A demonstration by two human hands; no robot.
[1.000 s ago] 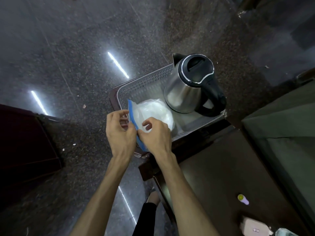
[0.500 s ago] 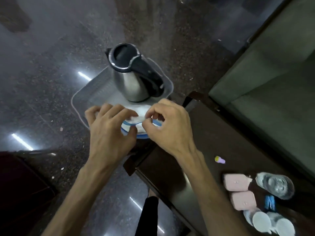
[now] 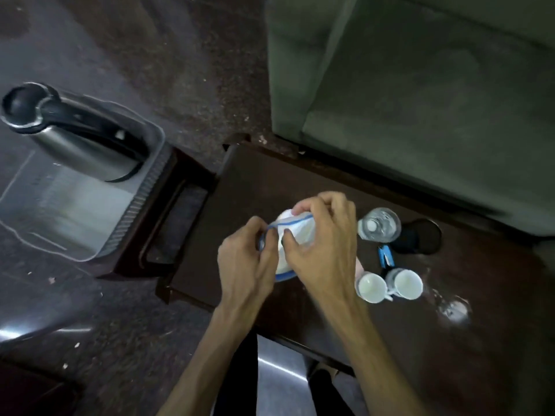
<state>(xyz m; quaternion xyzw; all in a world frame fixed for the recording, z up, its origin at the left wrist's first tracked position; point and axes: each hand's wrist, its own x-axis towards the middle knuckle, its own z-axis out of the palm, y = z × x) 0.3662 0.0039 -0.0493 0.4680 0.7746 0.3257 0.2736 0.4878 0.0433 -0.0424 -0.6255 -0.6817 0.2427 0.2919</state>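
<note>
Fingers of the left hand (image 3: 246, 265) and right hand (image 3: 324, 253) pinch the blue seal of the bag (image 3: 300, 231) above the worktop (image 3: 300, 181). Likely step: parting the seal. Next move: pull both lips apart evenly.

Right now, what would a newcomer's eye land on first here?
The left hand and right hand at centre, both pinching the blue-edged mouth of a clear zip bag with white contents, over the dark table. Next, the steel kettle standing in a grey basket at far left. Then the two white cups on the table, just right of the hands.
</note>
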